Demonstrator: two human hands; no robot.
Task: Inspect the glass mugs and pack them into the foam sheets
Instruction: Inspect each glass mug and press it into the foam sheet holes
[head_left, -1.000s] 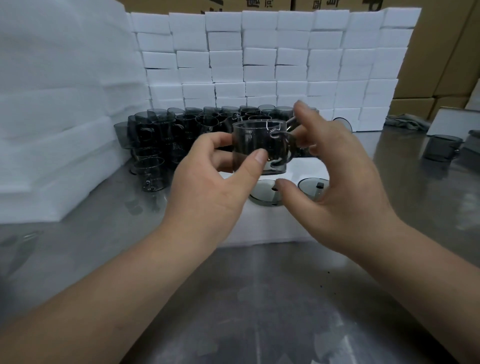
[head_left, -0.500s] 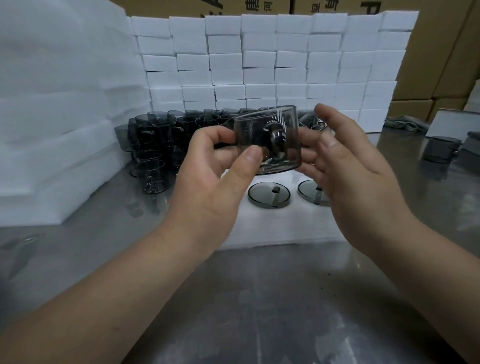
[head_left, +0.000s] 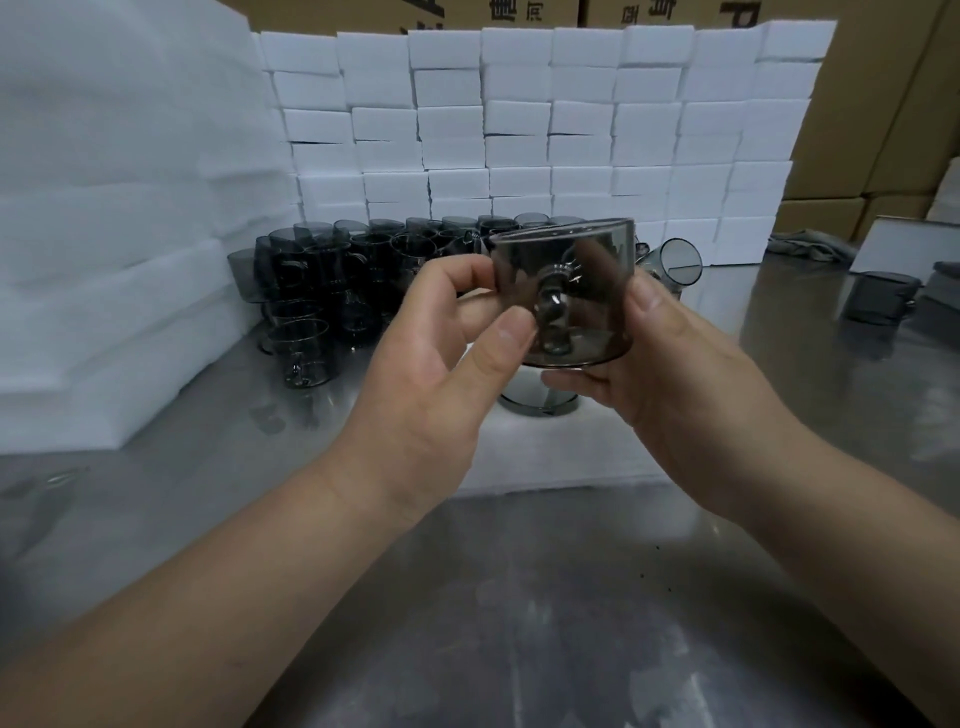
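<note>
Two hands, the left hand (head_left: 431, 384) and the right hand (head_left: 675, 364), hold one smoky glass mug (head_left: 566, 291). One packed mug (head_left: 535, 405) sits in the one foam sheet (head_left: 545, 457). One tipped mug (head_left: 675, 262) lies behind, and one lone mug (head_left: 878, 299) stands at the right. The mug cluster (head_left: 337, 280) and the foam blocks (head_left: 519, 119) are too many to count.

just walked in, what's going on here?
A person holds a smoky glass mug up in both hands, handle facing the camera. The left hand pinches its left side; the right hand cups its right side and base. Below lies the foam sheet, with another mug set in it. More loose mugs stand behind on the steel table.
</note>
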